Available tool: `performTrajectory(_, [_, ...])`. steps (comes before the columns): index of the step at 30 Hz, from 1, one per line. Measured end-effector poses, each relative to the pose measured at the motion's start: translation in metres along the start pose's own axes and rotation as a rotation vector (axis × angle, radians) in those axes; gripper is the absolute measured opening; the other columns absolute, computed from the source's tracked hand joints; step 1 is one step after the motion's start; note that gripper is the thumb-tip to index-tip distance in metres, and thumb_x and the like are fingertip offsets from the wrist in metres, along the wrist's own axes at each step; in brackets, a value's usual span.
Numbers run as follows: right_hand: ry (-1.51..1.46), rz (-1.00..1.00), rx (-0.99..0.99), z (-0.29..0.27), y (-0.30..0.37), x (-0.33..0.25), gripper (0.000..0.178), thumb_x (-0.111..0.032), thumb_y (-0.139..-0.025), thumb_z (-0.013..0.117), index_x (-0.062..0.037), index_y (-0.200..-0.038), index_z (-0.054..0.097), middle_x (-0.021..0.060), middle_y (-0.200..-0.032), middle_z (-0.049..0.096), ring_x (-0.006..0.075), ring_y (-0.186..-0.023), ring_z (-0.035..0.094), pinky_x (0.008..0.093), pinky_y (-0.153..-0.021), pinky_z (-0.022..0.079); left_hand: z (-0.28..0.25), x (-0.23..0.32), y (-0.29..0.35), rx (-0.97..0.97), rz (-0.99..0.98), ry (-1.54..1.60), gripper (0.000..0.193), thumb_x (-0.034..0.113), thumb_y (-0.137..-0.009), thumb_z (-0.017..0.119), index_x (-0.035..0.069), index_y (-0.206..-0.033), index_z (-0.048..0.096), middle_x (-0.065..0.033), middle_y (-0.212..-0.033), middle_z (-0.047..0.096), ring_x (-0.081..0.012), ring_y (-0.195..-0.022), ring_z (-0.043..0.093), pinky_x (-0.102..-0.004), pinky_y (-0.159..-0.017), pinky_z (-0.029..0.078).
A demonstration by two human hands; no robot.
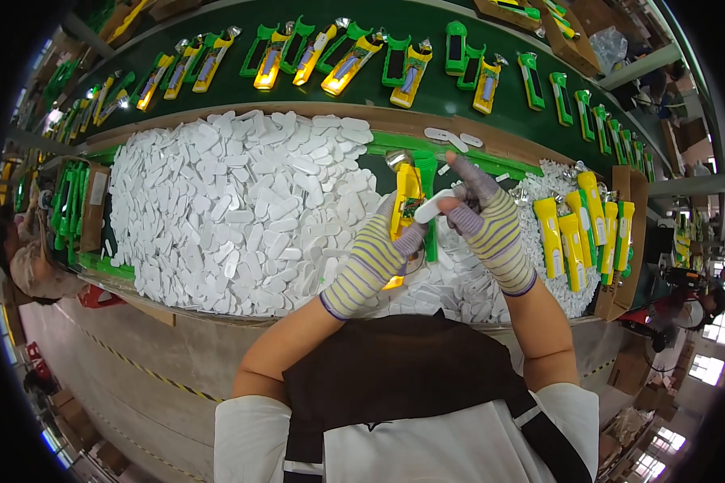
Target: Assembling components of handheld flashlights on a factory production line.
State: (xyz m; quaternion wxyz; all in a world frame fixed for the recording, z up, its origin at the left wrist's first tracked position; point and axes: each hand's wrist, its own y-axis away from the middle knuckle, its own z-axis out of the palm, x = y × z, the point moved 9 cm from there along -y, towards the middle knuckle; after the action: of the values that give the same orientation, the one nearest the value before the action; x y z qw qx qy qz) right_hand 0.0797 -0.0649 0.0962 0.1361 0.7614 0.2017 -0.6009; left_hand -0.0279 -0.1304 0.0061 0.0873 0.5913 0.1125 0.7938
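Striped fingerless gloves cover both my hands. My left hand (377,248) is closed around an opened yellow flashlight (406,193), whose green circuit board shows inside and whose lamp end points away from me. Beside it lies a green housing half (428,173); whether my left hand also holds that part I cannot tell. My right hand (483,217) pinches a white oval plastic piece (433,207) between thumb and fingers, right next to the flashlight's open side. Below both hands spreads a layer of small white parts (451,282).
A big heap of white oval pieces (234,209) covers the left of the bench. Several yellow flashlights (576,241) lie at the right beside a cardboard box wall (627,241). Beyond, a green conveyor (314,101) carries opened flashlights. People sit at both sides.
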Motion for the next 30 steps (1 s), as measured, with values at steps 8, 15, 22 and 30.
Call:
performTrajectory(8, [0.347, 0.024, -0.333, 0.008, -0.003, -0.025, 0.066, -0.017, -0.079, 0.063, -0.0162, -0.139, 0.035, 0.0075, -0.066, 0.057, 0.0156, -0.059, 0.054, 0.0255, -0.062, 0.046, 0.029, 0.055, 0.009, 0.048, 0.251, -0.597, 0.060, 0.017, -0.079, 0.064, -0.001, -0.130, 0.038, -0.0156, -0.098, 0.063, -0.0222, -0.084, 0.063, -0.0281, -0.073, 0.049])
performTrajectory(15, [0.314, 0.052, -0.174, 0.010, 0.009, -0.009, 0.071, -0.020, -0.075, 0.067, -0.0132, -0.138, 0.035, 0.0097, -0.072, 0.060, 0.0162, -0.063, 0.058, 0.0285, -0.063, 0.049, 0.030, 0.053, 0.013, 0.130, 0.447, -0.635, 0.059, 0.019, -0.081, 0.063, 0.001, -0.131, 0.037, -0.0133, -0.096, 0.063, -0.0239, -0.082, 0.063, -0.0310, -0.073, 0.051])
performTrajectory(22, [-0.529, -0.049, 0.002, -0.014, 0.044, 0.066, 0.041, -0.010, -0.071, 0.075, -0.0035, -0.098, 0.045, 0.0091, -0.105, 0.055, 0.0152, -0.094, 0.054, 0.0277, -0.086, 0.044, 0.041, 0.012, -0.014, -0.240, -0.002, 0.590, 0.059, 0.051, -0.078, 0.065, 0.008, -0.116, 0.049, -0.0073, -0.088, 0.059, -0.0176, -0.073, 0.061, -0.0277, -0.064, 0.053])
performTrajectory(30, [0.141, -0.082, 0.031, 0.001, 0.065, 0.032, 0.054, -0.017, -0.077, 0.067, -0.0034, -0.127, 0.049, 0.0192, -0.117, 0.057, 0.0314, -0.107, 0.056, 0.0343, -0.092, 0.043, 0.026, 0.011, -0.024, 0.015, 0.306, 0.389, 0.047, 0.045, -0.088, 0.055, 0.007, -0.116, 0.047, -0.0070, -0.095, 0.057, -0.0136, -0.083, 0.058, -0.0252, -0.069, 0.050])
